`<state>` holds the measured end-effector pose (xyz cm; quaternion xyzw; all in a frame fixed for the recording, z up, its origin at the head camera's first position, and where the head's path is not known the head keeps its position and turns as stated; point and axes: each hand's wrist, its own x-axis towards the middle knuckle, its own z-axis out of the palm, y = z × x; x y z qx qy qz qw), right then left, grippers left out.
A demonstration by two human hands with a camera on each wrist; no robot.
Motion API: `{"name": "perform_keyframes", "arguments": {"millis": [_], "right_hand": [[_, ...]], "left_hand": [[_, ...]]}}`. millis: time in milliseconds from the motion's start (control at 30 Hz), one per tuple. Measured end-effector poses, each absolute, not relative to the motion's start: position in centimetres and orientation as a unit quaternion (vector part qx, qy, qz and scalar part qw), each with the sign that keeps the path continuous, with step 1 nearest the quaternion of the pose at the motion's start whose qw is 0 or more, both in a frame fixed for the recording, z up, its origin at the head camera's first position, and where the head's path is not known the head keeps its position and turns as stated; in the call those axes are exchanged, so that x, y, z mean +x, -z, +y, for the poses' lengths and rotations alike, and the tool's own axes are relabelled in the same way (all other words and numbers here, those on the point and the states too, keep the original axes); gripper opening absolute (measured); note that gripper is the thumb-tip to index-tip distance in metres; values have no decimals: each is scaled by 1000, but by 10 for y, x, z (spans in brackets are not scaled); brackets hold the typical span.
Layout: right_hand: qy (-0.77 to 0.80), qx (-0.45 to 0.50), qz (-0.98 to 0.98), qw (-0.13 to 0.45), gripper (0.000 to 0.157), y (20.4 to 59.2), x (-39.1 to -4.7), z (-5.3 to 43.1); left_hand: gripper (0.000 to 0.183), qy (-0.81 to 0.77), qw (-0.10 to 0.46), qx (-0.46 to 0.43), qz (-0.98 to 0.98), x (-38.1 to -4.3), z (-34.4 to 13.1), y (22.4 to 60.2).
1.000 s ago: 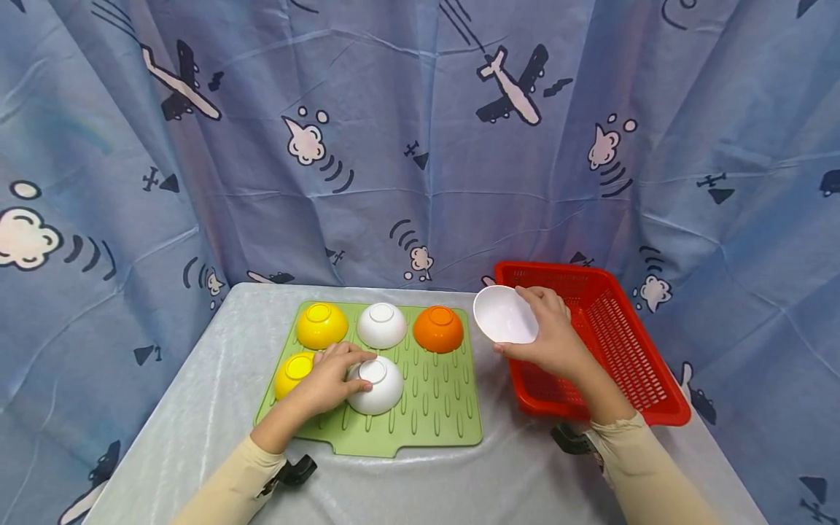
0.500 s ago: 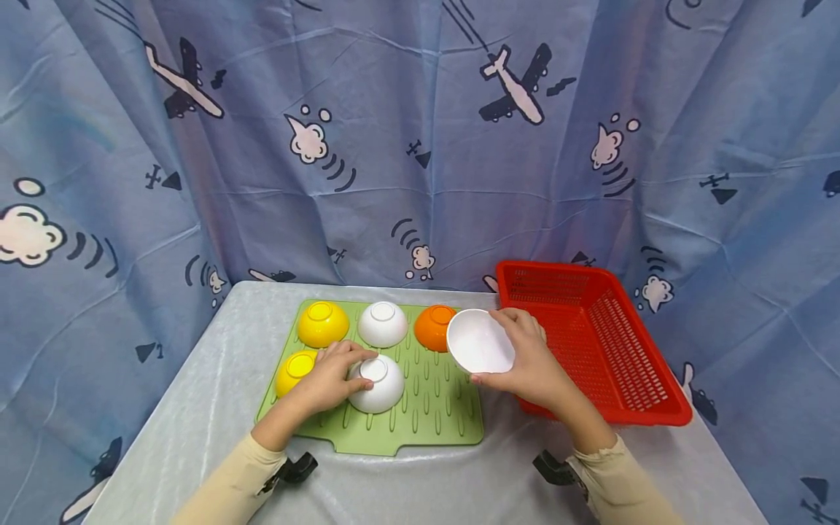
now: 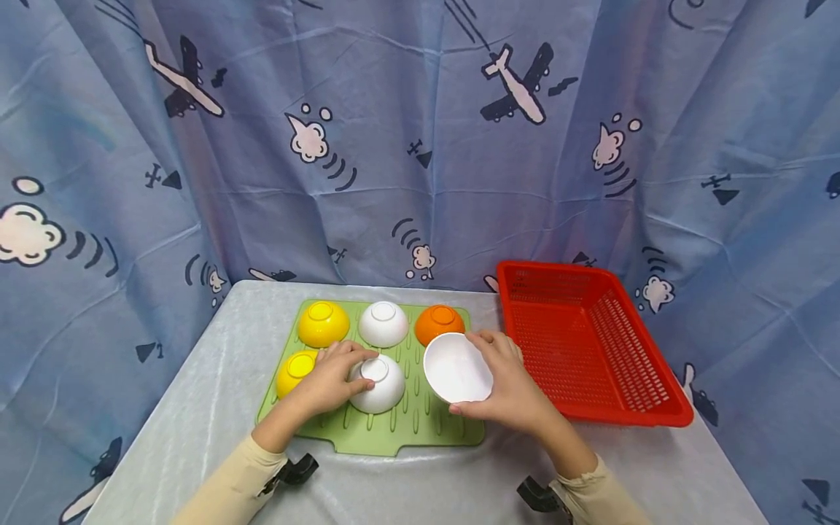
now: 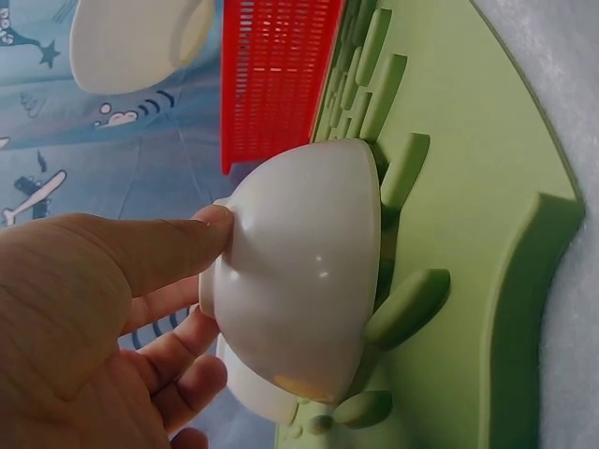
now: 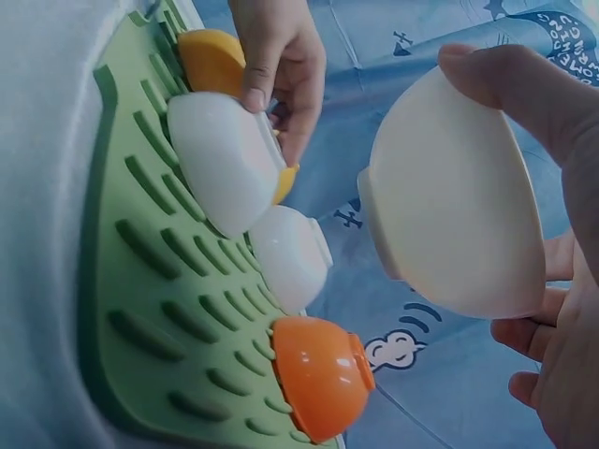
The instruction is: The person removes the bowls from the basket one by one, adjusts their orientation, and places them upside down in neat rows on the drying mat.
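Observation:
My right hand (image 3: 508, 383) grips a white bowl (image 3: 457, 368) by its rim, thumb on one side and fingers on the other. Its inside faces up toward the head camera, and the right wrist view shows it raised over the green drying mat (image 3: 367, 439), foot toward the mat. With thumb and fingertips, my left hand (image 3: 328, 380) pinches the foot of another white bowl (image 4: 295, 271), which sits upside down on the mat. Also upside down there are an orange bowl (image 3: 435, 322), a third white bowl (image 3: 383, 325) and two yellow bowls (image 3: 323, 325), one partly behind the left hand.
A red perforated basket (image 3: 626, 418) stands right of the mat on the pale cloth-covered table (image 3: 197, 408). Raised ribs cover the mat. A blue curtain (image 3: 367, 211) with airplane prints hangs behind the table.
My right hand has carried its white bowl from beside the basket leftward and nearer to me, over the mat's right half. The left hand stays at the other white bowl.

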<state>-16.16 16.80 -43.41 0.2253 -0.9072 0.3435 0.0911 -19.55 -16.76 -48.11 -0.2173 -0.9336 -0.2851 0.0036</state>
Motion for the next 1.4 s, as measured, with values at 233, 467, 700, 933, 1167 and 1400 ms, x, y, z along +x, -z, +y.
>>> {"name": "perform_keyframes", "arguments": {"millis": [233, 467, 700, 933, 1167, 1400], "right_hand": [[-336, 240, -906, 96, 111, 440, -155, 164], [-335, 251, -903, 102, 113, 444, -154, 161], [-332, 254, -902, 106, 116, 446, -152, 159], [-328, 255, -902, 119, 116, 451, -155, 158], [-328, 255, -899, 137, 118, 452, -158, 159], [-328, 260, -895, 151, 118, 455, -157, 159]], "left_hand": [[50, 282, 1, -217, -935, -195, -166, 480], [50, 282, 9, -221, -934, -195, -166, 482], [52, 284, 10, -220, -933, -194, -165, 483], [50, 282, 15, -220, -934, -193, -167, 481], [49, 294, 30, -218, -930, -190, -162, 475], [52, 385, 31, -222, -895, -177, -146, 466]]}}
